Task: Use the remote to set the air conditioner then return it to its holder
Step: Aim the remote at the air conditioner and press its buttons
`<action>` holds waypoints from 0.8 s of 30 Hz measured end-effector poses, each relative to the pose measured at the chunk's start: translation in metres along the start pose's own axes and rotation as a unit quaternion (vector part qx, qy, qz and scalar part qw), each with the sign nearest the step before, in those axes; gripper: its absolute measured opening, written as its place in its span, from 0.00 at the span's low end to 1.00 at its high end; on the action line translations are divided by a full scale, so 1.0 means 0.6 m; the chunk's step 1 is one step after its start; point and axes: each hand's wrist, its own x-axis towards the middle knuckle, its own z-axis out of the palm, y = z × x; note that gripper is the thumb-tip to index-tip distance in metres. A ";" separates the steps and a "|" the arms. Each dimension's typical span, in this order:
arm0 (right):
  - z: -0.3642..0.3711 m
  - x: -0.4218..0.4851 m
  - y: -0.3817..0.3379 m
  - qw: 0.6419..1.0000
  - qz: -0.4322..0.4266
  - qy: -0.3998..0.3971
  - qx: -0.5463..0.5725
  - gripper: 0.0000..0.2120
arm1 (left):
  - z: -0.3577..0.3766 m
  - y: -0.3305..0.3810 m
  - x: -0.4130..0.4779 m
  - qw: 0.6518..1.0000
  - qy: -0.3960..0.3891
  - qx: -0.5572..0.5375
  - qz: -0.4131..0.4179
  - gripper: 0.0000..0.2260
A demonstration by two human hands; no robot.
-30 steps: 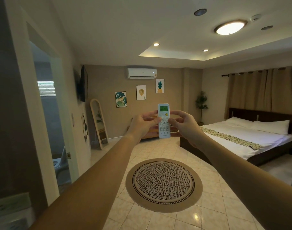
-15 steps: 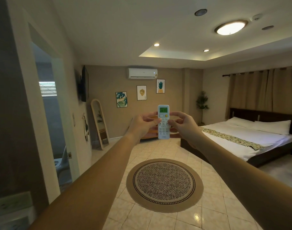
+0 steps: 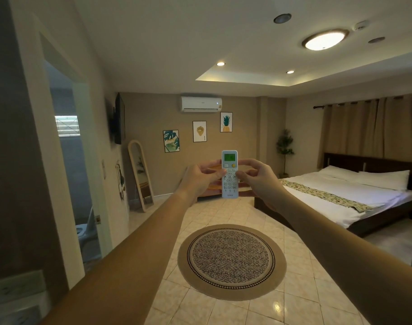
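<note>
A white remote (image 3: 229, 160) with a lit green screen and a yellow button stands upright at arm's length, held between both hands. My left hand (image 3: 201, 178) grips its left side, thumb on the keypad. My right hand (image 3: 256, 178) grips its right side, thumb on the buttons. The white air conditioner (image 3: 201, 104) hangs high on the far wall, straight beyond the remote. No remote holder shows in view.
A round woven rug (image 3: 232, 261) lies on the tiled floor ahead. A bed (image 3: 355, 193) fills the right side, curtains behind it. An open doorway (image 3: 73, 184) is at left, a leaning mirror (image 3: 140, 174) and wall television (image 3: 119, 118) beyond it. A potted plant (image 3: 285, 148) stands in the far corner.
The remote and both hands have sunk slightly in view. My right thumb has shifted on the keypad. The grip of both hands is unchanged.
</note>
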 end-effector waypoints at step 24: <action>-0.034 -0.066 0.001 0.999 0.003 -0.033 0.016 0.13 | 0.046 0.001 -0.071 1.000 0.017 -0.011 -0.003 0.12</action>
